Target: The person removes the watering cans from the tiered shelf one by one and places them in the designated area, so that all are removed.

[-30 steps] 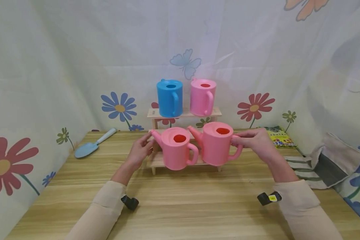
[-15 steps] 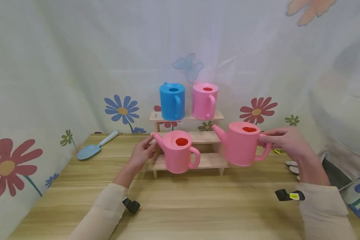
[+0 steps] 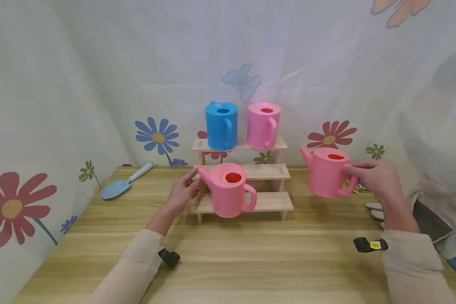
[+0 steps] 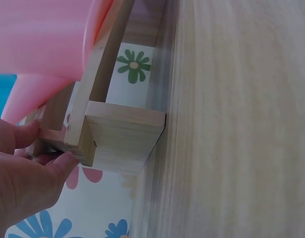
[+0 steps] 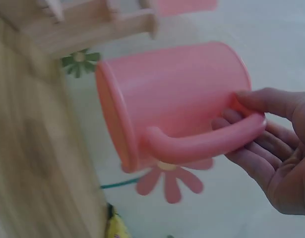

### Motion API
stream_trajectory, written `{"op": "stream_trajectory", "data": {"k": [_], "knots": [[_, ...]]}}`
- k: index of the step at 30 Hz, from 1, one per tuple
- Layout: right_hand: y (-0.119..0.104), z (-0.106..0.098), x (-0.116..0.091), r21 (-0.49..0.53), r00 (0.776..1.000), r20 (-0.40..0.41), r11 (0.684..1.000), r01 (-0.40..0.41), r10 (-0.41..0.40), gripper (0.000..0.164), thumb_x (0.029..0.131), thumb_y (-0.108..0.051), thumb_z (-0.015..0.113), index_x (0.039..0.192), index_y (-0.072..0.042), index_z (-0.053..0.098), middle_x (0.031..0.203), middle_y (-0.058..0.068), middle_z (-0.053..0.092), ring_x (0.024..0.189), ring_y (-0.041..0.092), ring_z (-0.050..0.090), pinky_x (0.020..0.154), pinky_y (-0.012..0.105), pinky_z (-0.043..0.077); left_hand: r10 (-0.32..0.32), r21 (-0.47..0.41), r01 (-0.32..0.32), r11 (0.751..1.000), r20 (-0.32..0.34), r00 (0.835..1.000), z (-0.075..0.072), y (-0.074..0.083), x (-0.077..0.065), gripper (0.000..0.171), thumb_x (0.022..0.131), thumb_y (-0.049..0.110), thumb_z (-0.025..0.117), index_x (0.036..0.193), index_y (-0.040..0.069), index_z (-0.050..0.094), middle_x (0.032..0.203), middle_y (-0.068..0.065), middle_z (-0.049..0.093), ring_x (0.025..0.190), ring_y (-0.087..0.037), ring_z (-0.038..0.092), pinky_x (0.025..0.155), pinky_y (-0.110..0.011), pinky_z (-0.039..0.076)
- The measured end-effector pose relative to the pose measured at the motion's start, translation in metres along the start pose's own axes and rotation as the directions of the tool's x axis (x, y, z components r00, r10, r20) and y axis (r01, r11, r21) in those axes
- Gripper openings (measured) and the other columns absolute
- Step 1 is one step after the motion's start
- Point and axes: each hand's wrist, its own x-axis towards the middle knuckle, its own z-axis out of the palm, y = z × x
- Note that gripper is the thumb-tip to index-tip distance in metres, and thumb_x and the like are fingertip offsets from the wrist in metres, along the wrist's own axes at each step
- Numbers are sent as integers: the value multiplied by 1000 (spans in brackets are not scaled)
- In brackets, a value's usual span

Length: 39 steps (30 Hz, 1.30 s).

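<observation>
A pink watering can (image 3: 228, 192) with a red opening is at the low step of the small wooden stand (image 3: 267, 202), spout to the left. My left hand (image 3: 183, 192) is at the stand's left end, close by the spout tip. Its thumb and fingers (image 4: 26, 136) pinch the end of the wood in the left wrist view. My right hand (image 3: 380, 179) grips the handle of a second pink watering can (image 3: 327, 173), held upright in the air right of the stand. In the right wrist view, the fingers (image 5: 254, 161) pass behind the handle, thumb near its top.
On the top shelf stand a blue watering can (image 3: 221, 126) and a lighter pink one (image 3: 263, 126). A light blue trowel (image 3: 118, 188) lies at the left on the table (image 3: 251, 261). At the right are a fabric bag (image 3: 441, 207) and a partly hidden colourful packet (image 3: 355, 185).
My right hand has carried its pink watering can away from the stand, to the right and slightly up. My left hand and the other cans have kept their places.
</observation>
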Motion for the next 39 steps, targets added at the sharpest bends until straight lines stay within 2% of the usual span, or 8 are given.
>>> {"op": "stream_trajectory", "data": {"k": [3,5,9,12,17,23,29,39], "knots": [[-1,24,3,-52,999,-28,998,-16,15,60,88,-48,74,116,5,71,90,9,72,86,26,55,61,26,51,-2,-2,2,1000,-14,1000,1,0,0,52,103,19,59,152,16,44,111,-18,66,89,-20,56,83,-34,52],[-1,40,6,-39,999,-41,999,-27,25,55,89,-44,74,114,5,72,94,15,72,86,29,57,61,26,50,-8,-6,7,1000,-16,1000,1,-1,0,51,103,18,58,152,15,44,115,-21,66,94,-24,58,89,-37,52],[-1,63,11,7,997,-60,999,-49,50,45,90,-37,74,111,4,74,95,16,71,80,24,63,62,22,53,-21,-12,21,1000,-13,1000,2,0,1,52,103,18,58,153,16,43,122,-21,65,109,-28,59,102,-44,49],[0,75,16,44,995,-76,997,-61,64,42,90,-34,75,109,3,75,95,15,71,77,21,66,61,18,53,-22,-21,22,1000,-15,1000,2,0,2,52,103,18,59,152,16,44,121,-22,65,108,-27,58,103,-46,47],[0,89,25,90,990,-81,990,-109,116,42,90,-33,75,113,2,74,104,18,71,86,24,67,68,19,55,-23,-34,23,999,-16,1000,2,2,2,51,103,16,58,152,17,44,120,-20,64,104,-21,58,103,-46,47],[-1,102,31,98,981,-55,979,-179,185,44,95,-32,71,124,0,69,115,20,68,97,29,65,83,29,57,-35,-36,34,999,-14,999,1,-1,1,51,104,15,57,153,16,44,120,-17,64,105,-19,57,102,-45,48],[0,114,34,107,979,-33,975,-196,201,42,95,-32,71,123,-1,70,113,19,69,94,28,62,76,25,54,-29,-50,28,998,-20,999,1,-1,-1,51,104,13,57,153,14,43,120,-17,64,106,-18,57,103,-45,47],[2,125,38,98,984,-42,981,-168,172,39,94,-31,72,120,-2,72,110,17,69,91,26,60,73,23,53,-38,-46,38,998,1,999,0,0,-1,52,104,16,57,154,17,42,136,-20,57,125,-30,54,105,-45,46]]}}
